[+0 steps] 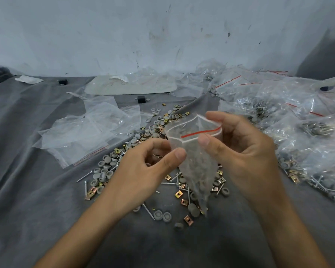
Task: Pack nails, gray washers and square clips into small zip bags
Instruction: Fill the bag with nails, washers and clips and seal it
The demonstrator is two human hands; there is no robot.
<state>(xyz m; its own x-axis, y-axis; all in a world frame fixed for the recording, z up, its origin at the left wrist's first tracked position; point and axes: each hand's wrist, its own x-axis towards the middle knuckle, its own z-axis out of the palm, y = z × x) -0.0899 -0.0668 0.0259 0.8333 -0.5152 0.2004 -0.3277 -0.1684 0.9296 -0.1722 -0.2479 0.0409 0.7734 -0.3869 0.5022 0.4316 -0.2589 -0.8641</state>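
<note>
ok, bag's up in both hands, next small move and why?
Probably let go with the left hand and pick parts from the loose pile below. The zip bag hangs with its mouth open, and the right hand pinches the rim at the red strip, so that grip alone could likely hold it open. The bag's contents are too blurred to tell.

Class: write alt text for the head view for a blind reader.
A left hand and right hand hold a small zip bag open over a gray cloth strewn with nails, gray washers and square clips. Empty bags lie left, filled bags right.
</note>
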